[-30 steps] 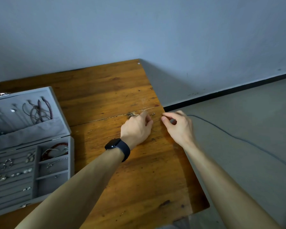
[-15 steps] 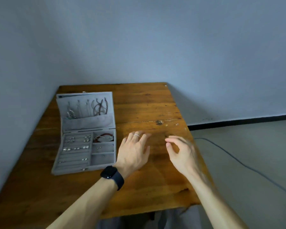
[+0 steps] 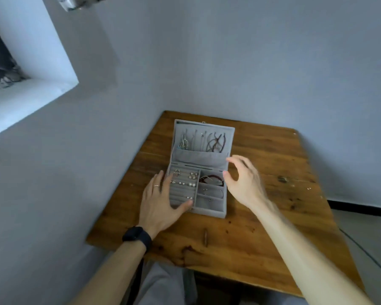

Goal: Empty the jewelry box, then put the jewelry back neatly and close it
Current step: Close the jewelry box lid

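box [image 3: 211, 213] between left hand [image 3: 157, 200], right hand [image 3: 244, 184]

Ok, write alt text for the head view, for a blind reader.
An open grey jewelry box with jewelry inside sits on a wooden table. The left hand rests on its left side; the right hand hovers open beside its right edge.

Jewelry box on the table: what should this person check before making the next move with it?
1. The lid is folded back, open: ok.
2. The left hand rests on the left side of the jewelry box: ok.
3. The right hand is empty, beside the box: ok.
4. Every piece back inside: not ok; small bits lie on the table.
5. The necklaces hooked firmly: cannot tell.
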{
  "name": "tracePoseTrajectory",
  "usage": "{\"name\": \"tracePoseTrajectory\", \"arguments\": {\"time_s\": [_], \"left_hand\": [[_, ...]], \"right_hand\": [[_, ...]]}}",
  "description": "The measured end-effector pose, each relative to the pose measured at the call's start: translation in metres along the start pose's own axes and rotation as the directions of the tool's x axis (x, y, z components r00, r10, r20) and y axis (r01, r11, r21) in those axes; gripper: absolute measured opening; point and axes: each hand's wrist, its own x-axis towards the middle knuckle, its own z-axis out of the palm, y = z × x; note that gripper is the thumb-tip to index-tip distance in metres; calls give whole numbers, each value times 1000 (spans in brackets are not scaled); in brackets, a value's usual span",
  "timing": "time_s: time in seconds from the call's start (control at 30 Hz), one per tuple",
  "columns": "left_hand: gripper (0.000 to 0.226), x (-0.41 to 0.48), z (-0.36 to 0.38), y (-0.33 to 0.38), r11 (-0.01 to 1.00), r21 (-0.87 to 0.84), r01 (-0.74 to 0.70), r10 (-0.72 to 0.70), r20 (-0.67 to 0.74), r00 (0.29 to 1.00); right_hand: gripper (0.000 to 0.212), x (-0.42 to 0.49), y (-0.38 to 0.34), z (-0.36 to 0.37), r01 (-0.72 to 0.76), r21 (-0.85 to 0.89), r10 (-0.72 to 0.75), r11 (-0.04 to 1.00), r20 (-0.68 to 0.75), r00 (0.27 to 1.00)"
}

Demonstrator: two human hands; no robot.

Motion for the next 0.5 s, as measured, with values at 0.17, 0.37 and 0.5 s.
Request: {"name": "tracePoseTrajectory", "arguments": {"time_s": [0.17,0.37,0.5], "left_hand": [[127,-8,9,-24,995,-83,61,-53,87,995],[128,-3,11,-26,990,-107,90,-82,80,993],[126,-5,10,-26,989,-107,105,-96,86,992]], "right_hand": [[57,72,-29,0,30,-159,-31,987,-6,999],[71,138,-39,6,-18,-313,56,950,112,992],[72,159,-42,15,-29,-359,110,933,205,973]]}}
